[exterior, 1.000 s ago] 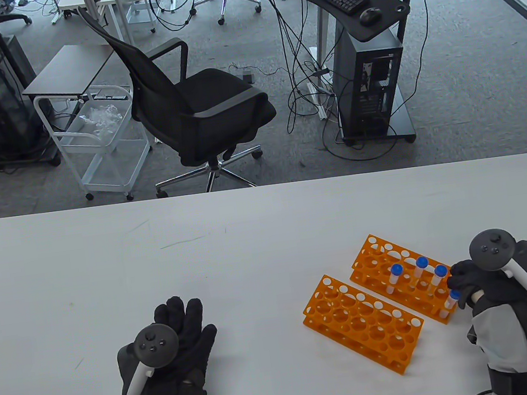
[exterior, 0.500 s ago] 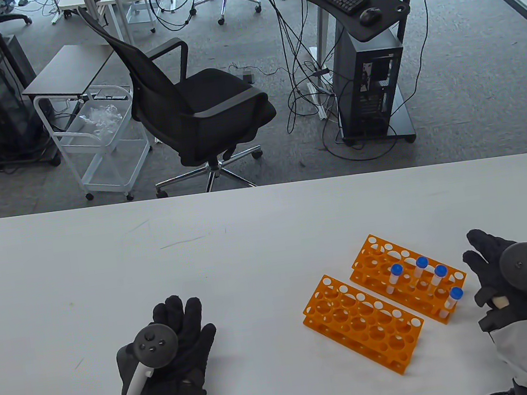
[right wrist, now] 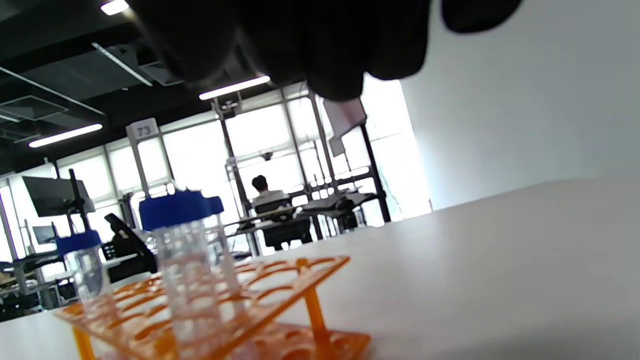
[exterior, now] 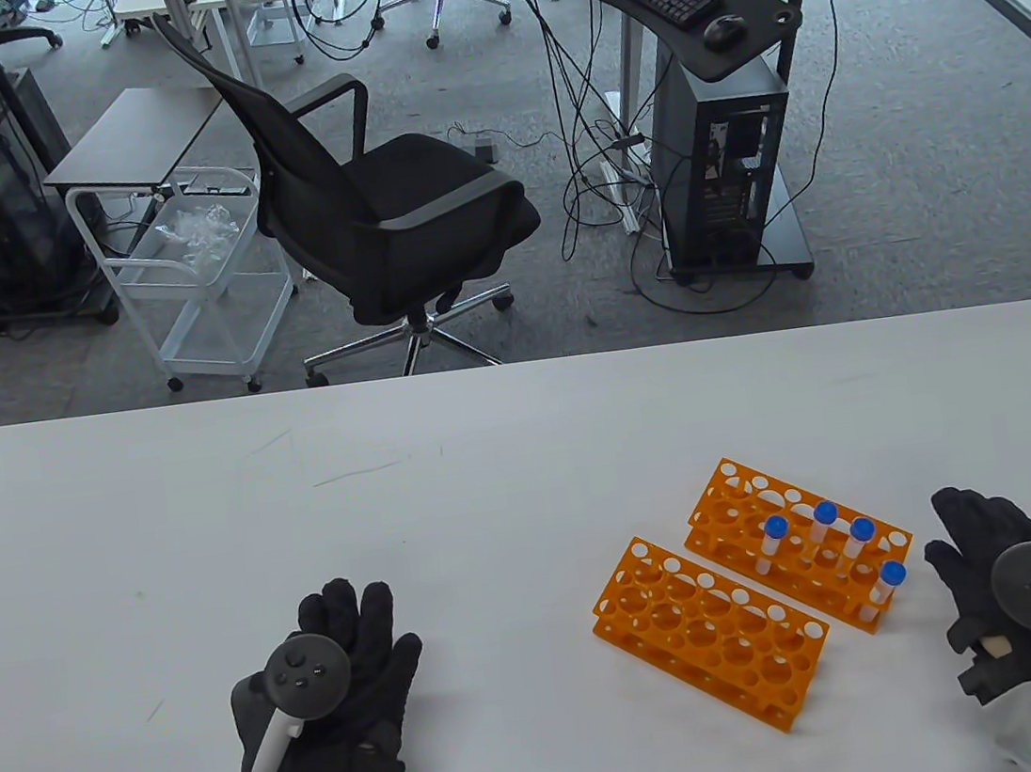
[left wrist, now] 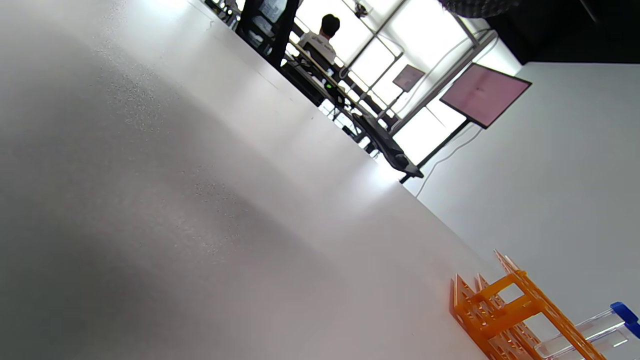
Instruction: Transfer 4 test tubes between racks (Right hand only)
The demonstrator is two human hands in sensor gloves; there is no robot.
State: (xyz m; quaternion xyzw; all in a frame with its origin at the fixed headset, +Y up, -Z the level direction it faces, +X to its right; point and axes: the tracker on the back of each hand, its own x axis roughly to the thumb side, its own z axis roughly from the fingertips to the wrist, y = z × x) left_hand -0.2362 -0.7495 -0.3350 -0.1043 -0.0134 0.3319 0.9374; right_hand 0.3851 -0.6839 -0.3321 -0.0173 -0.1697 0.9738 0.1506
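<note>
Tubes (exterior: 826,544), four, stand in our far rack (exterior: 797,543). Our right grip (exterior: 998,588) rests open beside it, holding nothing. Our left grip (exterior: 345,674) lies open on the worktop (exterior: 400,515).

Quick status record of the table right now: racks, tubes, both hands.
far rack: orange, holds all four tubes
tubes: four, blue caps, upright
near rack: orange, no tubes in it
right hand: right of the far rack, holds nothing, clear of the tubes
left hand: flat on the table, holds nothing
</note>
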